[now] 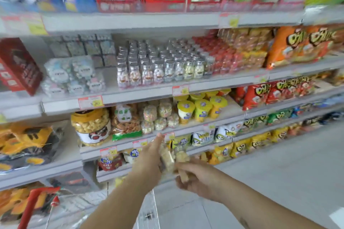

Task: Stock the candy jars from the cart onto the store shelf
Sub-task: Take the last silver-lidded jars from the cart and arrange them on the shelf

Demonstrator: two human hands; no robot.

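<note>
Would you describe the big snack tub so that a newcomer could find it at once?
On the white shelving, look one shelf below the silver-lidded candy jars, to the left. The tub is the only wide clear one there, yellow-lidded, full of pale puffs, bulkier than the bag beside it.

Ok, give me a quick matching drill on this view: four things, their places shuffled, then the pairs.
1 silver-capped jars
2 big yellow-lidded jar
3 red box
4 pale candy jars

A third shelf down
B between left hand and right hand
C second shelf down, middle
D second shelf down, far left

Pairs: 1-C, 2-A, 3-D, 4-B.
</note>
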